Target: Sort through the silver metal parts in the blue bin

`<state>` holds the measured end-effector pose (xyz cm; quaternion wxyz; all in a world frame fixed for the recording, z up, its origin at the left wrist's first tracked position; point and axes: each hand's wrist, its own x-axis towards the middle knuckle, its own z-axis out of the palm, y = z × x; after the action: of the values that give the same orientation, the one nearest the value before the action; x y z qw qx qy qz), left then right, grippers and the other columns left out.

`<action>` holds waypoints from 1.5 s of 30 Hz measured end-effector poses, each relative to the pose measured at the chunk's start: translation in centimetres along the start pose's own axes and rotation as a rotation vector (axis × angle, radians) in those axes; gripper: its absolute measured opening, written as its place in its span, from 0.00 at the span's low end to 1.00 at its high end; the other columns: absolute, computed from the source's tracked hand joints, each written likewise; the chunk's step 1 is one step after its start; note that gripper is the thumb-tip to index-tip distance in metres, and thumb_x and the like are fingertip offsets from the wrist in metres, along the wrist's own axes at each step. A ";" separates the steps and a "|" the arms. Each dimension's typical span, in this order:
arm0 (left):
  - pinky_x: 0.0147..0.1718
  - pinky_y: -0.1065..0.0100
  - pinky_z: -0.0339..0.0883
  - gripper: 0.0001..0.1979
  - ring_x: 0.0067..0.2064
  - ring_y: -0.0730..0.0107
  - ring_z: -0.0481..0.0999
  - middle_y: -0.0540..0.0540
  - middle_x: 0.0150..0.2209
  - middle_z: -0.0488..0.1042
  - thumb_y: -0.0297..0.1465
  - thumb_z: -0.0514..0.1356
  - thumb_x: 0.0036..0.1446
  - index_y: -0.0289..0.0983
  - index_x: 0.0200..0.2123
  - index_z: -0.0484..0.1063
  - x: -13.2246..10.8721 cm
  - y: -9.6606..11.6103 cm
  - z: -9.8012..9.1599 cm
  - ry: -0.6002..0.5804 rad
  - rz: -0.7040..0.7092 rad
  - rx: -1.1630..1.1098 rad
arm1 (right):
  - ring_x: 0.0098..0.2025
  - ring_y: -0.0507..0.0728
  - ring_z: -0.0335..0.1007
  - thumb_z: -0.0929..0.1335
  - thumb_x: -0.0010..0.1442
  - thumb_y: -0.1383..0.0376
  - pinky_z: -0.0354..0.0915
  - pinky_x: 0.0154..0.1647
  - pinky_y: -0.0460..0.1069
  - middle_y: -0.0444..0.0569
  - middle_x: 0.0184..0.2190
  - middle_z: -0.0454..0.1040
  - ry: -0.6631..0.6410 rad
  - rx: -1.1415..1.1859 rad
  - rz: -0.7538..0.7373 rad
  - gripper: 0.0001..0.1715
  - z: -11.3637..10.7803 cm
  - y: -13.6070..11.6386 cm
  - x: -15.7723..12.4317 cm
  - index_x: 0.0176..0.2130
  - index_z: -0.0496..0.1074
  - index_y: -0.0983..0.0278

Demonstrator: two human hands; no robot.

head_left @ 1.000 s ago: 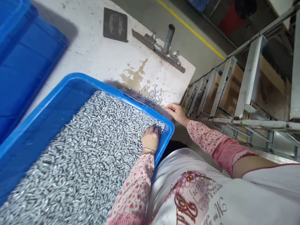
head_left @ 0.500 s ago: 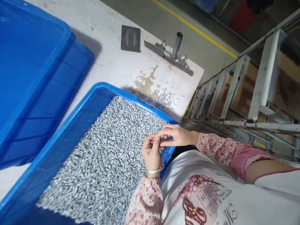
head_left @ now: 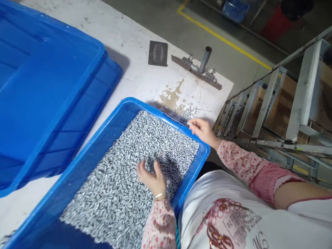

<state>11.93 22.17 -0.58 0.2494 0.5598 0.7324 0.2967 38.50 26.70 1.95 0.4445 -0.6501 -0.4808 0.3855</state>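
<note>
A blue plastic tub (head_left: pixel 85 155) holds a wide layer of small silver, seed-shaped metal pieces (head_left: pixel 116 186). Low over this layer, my left hand (head_left: pixel 153 178) has its thumb and fingers apart, with pieces showing between and beyond them. Whether it touches them is hard to tell. My right hand (head_left: pixel 203 131) is above the tub's far right rim, thumb and forefinger pinched on a small silver piece (head_left: pixel 189 123). Just beyond that rim, a small heap of loose silver pieces (head_left: pixel 188 113) lies on the white table.
Stacked blue tubs (head_left: pixel 85 83) stand on the left of the worn white table (head_left: pixel 140 81). Toward its far edge are a dark square plate (head_left: pixel 158 53) and a metal bar with an upright tube (head_left: pixel 205 58). A metal rack (head_left: pixel 269 103) stands at the right.
My hands, together over the tub's right end before, have parted. The left has opened over the pieces; the right has moved out to the far rim beside the small heap. The view has shifted slightly.
</note>
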 end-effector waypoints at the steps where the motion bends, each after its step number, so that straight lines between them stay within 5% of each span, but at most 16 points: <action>1: 0.61 0.44 0.49 0.32 0.65 0.44 0.55 0.27 0.61 0.59 0.46 0.56 0.58 0.31 0.58 0.62 0.5 -2.1 -0.2 0.052 -0.021 0.134 | 0.25 0.50 0.69 0.65 0.61 0.63 0.65 0.28 0.45 0.44 0.27 0.74 0.042 -0.028 0.049 0.12 -0.2 1.4 1.2 0.43 0.74 0.65; 5: 0.60 0.35 0.45 0.37 0.67 0.33 0.47 0.20 0.65 0.48 0.49 0.53 0.58 0.29 0.62 0.57 1.5 -8.3 -0.7 0.175 -0.277 0.406 | 0.26 0.51 0.68 0.67 0.57 0.67 0.66 0.32 0.47 0.43 0.24 0.74 -0.032 -0.252 0.152 0.13 -0.3 5.6 4.5 0.42 0.76 0.65; 9: 0.58 0.32 0.45 0.39 0.68 0.31 0.45 0.21 0.66 0.46 0.51 0.52 0.57 0.31 0.64 0.56 2.1 -8.8 0.7 0.166 -0.309 0.429 | 0.31 0.53 0.71 0.66 0.58 0.66 0.68 0.38 0.49 0.46 0.31 0.77 -0.053 -0.341 0.096 0.22 0.0 4.5 4.3 0.53 0.71 0.63; 13: 0.62 0.39 0.43 0.41 0.68 0.36 0.46 0.20 0.65 0.49 0.50 0.54 0.56 0.25 0.63 0.55 3.5 -5.9 3.1 0.124 -0.145 0.378 | 0.43 0.57 0.74 0.64 0.63 0.59 0.70 0.45 0.53 0.51 0.43 0.76 -0.209 -0.283 -0.032 0.23 0.4 0.7 2.7 0.56 0.67 0.62; 17: 0.63 0.42 0.43 0.33 0.68 0.43 0.46 0.25 0.67 0.49 0.44 0.53 0.59 0.27 0.61 0.59 4.1 -2.2 5.7 -0.011 0.045 0.294 | 0.60 0.66 0.63 0.69 0.58 0.57 0.63 0.59 0.62 0.58 0.60 0.65 -0.408 -0.486 -0.170 0.40 0.8 -1.1 2.1 0.65 0.55 0.62; 25: 0.65 0.45 0.44 0.26 0.70 0.49 0.41 0.31 0.69 0.48 0.32 0.50 0.63 0.30 0.63 0.57 1.4 3.5 9.8 -0.395 0.430 0.293 | 0.62 0.67 0.62 0.66 0.60 0.62 0.63 0.60 0.62 0.58 0.64 0.61 -0.437 -0.609 -0.179 0.43 1.1 -0.4 2.3 0.68 0.46 0.62; 30: 0.65 0.51 0.49 0.25 0.70 0.55 0.46 0.36 0.68 0.52 0.25 0.45 0.63 0.30 0.64 0.57 -1.3 2.5 9.1 -0.629 0.737 0.324 | 0.64 0.67 0.59 0.66 0.60 0.63 0.59 0.62 0.63 0.58 0.65 0.58 -0.448 -0.557 -0.209 0.43 1.0 -0.2 2.4 0.68 0.45 0.63; 35: 0.65 0.53 0.49 0.25 0.69 0.59 0.49 0.42 0.68 0.54 0.24 0.46 0.64 0.36 0.64 0.59 -3.4 -0.5 4.9 -0.730 0.911 0.338 | 0.64 0.67 0.58 0.65 0.61 0.63 0.59 0.63 0.62 0.59 0.65 0.58 -0.473 -0.541 -0.217 0.42 0.8 -0.4 2.5 0.69 0.45 0.63; 39: 0.65 0.46 0.45 0.22 0.69 0.54 0.48 0.42 0.68 0.54 0.32 0.52 0.64 0.46 0.61 0.64 -3.6 -4.0 0.9 -0.613 0.747 0.378 | 0.64 0.68 0.58 0.65 0.62 0.62 0.60 0.62 0.63 0.59 0.65 0.58 -0.484 -0.531 -0.225 0.42 0.7 -0.7 2.6 0.69 0.44 0.62; 45: 0.62 0.38 0.41 0.34 0.70 0.43 0.43 0.30 0.68 0.48 0.46 0.54 0.61 0.34 0.64 0.58 1.4 -9.2 -2.9 -0.019 0.049 0.488 | 0.64 0.68 0.59 0.64 0.62 0.61 0.58 0.63 0.65 0.59 0.65 0.57 -0.492 -0.537 -0.249 0.42 0.6 -0.5 2.6 0.69 0.43 0.61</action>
<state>3.39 21.22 -5.19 0.1063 0.6238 0.7662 0.1116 38.37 29.42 2.08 0.1729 -0.5681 -0.7323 0.3334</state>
